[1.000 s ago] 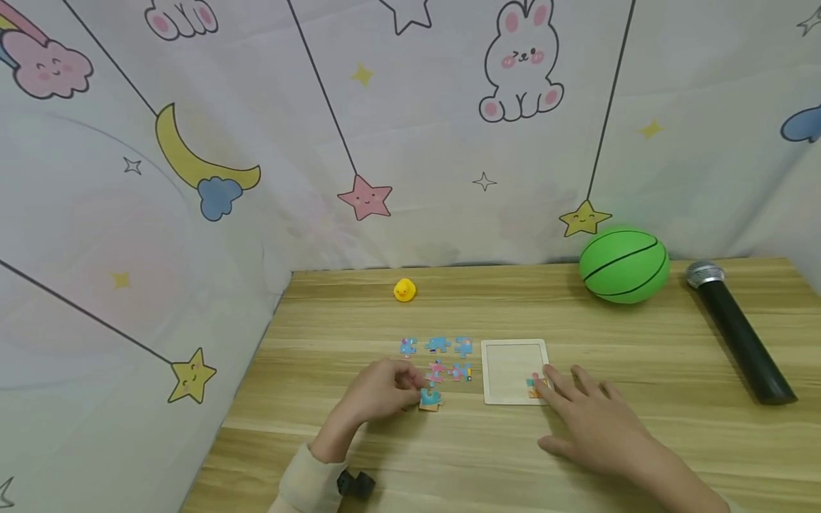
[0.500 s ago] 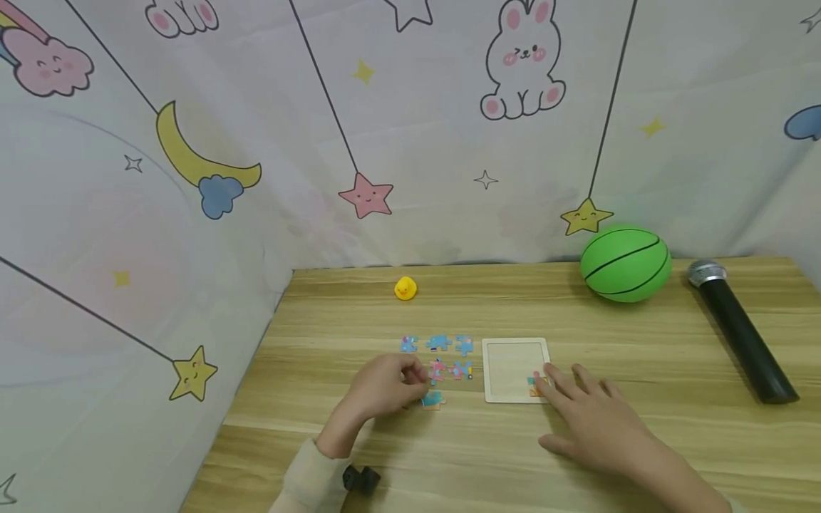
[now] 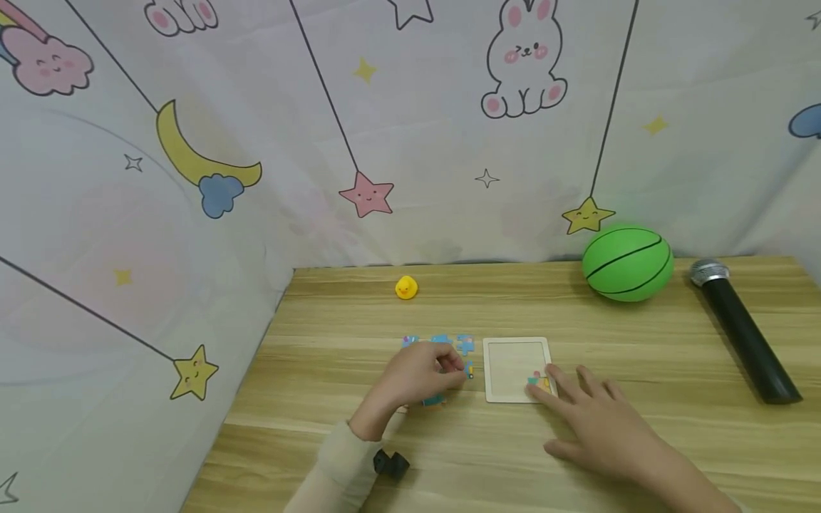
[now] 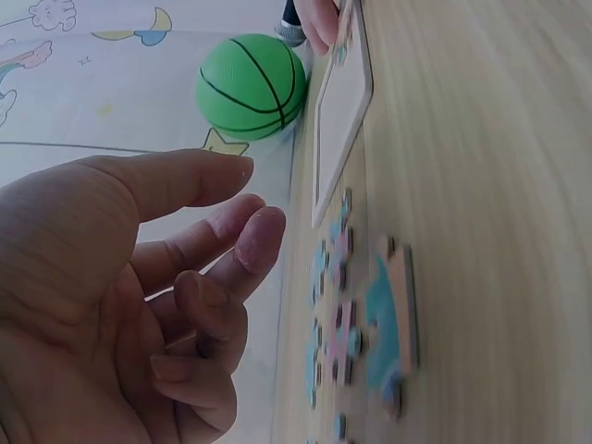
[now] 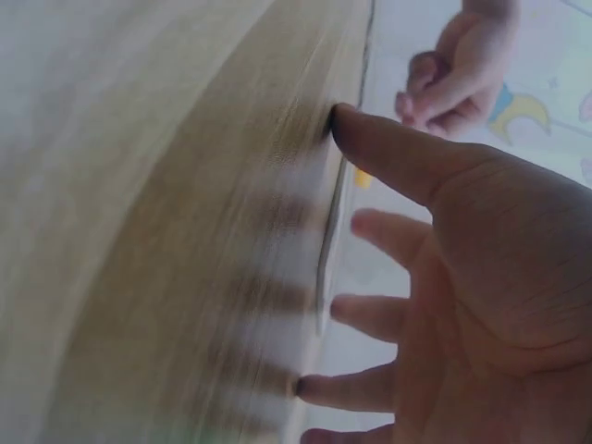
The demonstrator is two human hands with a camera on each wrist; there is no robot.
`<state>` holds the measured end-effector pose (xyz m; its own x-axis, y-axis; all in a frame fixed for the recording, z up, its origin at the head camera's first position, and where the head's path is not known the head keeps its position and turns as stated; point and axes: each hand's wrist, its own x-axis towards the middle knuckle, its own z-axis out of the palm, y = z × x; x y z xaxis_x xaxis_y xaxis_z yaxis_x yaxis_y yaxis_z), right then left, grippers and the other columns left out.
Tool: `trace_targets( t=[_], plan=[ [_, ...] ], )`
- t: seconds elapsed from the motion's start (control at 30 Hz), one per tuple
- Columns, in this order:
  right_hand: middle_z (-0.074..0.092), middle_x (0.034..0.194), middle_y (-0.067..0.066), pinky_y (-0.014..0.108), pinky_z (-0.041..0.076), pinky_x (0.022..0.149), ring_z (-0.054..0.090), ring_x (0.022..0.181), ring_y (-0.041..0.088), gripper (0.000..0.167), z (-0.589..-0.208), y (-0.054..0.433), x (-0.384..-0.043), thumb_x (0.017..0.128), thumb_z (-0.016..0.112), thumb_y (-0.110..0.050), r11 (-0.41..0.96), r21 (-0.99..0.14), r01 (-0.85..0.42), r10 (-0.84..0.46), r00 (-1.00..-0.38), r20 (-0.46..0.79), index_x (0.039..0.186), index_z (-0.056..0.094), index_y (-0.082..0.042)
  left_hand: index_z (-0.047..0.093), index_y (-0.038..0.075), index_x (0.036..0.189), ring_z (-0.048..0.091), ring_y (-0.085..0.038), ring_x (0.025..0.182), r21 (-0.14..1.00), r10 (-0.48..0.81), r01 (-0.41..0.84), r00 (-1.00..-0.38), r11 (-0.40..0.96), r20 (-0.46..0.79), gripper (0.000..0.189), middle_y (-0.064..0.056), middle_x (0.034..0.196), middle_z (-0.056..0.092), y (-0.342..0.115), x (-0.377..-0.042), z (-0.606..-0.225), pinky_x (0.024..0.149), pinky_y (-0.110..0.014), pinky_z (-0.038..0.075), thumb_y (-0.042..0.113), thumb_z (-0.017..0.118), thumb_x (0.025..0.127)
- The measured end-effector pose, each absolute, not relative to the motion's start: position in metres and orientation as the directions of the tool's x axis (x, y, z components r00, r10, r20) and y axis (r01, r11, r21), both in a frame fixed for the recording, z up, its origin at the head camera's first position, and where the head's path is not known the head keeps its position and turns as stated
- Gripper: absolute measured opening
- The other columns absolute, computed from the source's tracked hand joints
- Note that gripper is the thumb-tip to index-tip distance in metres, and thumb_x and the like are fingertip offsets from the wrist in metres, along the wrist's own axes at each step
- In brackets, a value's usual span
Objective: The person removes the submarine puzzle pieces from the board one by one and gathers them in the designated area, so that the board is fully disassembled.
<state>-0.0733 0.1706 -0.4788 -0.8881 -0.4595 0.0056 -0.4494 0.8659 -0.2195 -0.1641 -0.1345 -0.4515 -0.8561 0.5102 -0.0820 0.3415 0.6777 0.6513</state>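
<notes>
My left hand [image 3: 420, 374] is over the jigsaw pieces. In the left wrist view its thumb and loosely bent fingers stand apart with nothing between them. Below it lie several blue and pink pieces, and a teal-and-tan jigsaw piece [image 4: 393, 319] sits nearest. Part of the group is hidden by the hand in the head view. My right hand [image 3: 599, 424] is spread at the right side of a square wooden puzzle tray [image 3: 487, 370]. Its index fingertip reaches over the rim to a multicoloured piece [image 3: 535, 380] in the tray's near right corner.
At the back of the wooden table [image 3: 333, 306] stand a yellow rubber duck [image 3: 406, 288] and a green ball [image 3: 628, 263]. A black microphone [image 3: 744, 331] lies far right. A patterned cloth [image 3: 436, 107] hangs behind and at the left.
My left hand has moved right and slightly away from me, from beside the teal-and-tan piece to over the other pieces. The right index finger has shifted slightly left on the tray piece.
</notes>
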Motion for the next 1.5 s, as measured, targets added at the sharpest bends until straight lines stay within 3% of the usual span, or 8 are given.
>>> trace_targets(
  t=[0.3, 0.67, 1.13, 1.5],
  plan=[
    [0.039, 0.159, 0.024, 0.079, 0.037, 0.096, 0.038, 0.136, 0.062, 0.076, -0.481, 0.173, -0.067, 0.082, 0.079, -0.061, 0.854, -0.241, -0.461, -0.479, -0.878, -0.015, 0.15, 0.056, -0.036, 0.074, 0.025, 0.091, 0.058, 0.0, 0.071, 0.638, 0.571, 0.379, -0.813, 0.67, -0.117, 0.005, 0.019, 0.08, 0.065, -0.09, -0.175, -0.46, 0.064, -0.022, 0.047, 0.028, 0.076, 0.093],
    [0.04, 0.159, 0.022, 0.078, 0.038, 0.095, 0.037, 0.136, 0.064, 0.071, -0.482, 0.173, -0.065, 0.083, 0.079, -0.058, 0.846, -0.243, -0.475, -0.49, -0.871, -0.005, 0.148, 0.058, -0.039, 0.078, 0.024, 0.097, 0.058, 0.004, 0.077, 0.574, 0.625, 0.439, -0.763, 0.691, -0.168, 0.005, 0.021, 0.084, 0.064, -0.047, -0.18, -0.473, 0.071, -0.019, 0.046, 0.026, 0.075, 0.093],
    [0.042, 0.158, 0.022, 0.078, 0.039, 0.094, 0.038, 0.135, 0.064, 0.07, -0.481, 0.172, -0.066, 0.084, 0.079, -0.058, 0.843, -0.247, -0.478, -0.49, -0.872, 0.016, 0.147, 0.059, -0.038, 0.078, 0.023, 0.093, 0.057, 0.005, 0.075, 0.547, 0.649, 0.475, -0.74, 0.69, -0.177, 0.006, 0.021, 0.08, 0.063, -0.033, -0.176, -0.474, 0.066, -0.019, 0.046, 0.027, 0.074, 0.096],
    [0.042, 0.158, 0.022, 0.078, 0.04, 0.093, 0.037, 0.134, 0.065, 0.069, -0.483, 0.172, -0.067, 0.084, 0.078, -0.059, 0.843, -0.245, -0.479, -0.492, -0.87, 0.009, 0.147, 0.059, -0.039, 0.077, 0.025, 0.089, 0.056, 0.005, 0.073, 0.559, 0.623, 0.463, -0.772, 0.687, -0.126, 0.006, 0.022, 0.078, 0.063, -0.032, -0.175, -0.474, 0.066, -0.018, 0.045, 0.021, 0.077, 0.093]
  ],
)
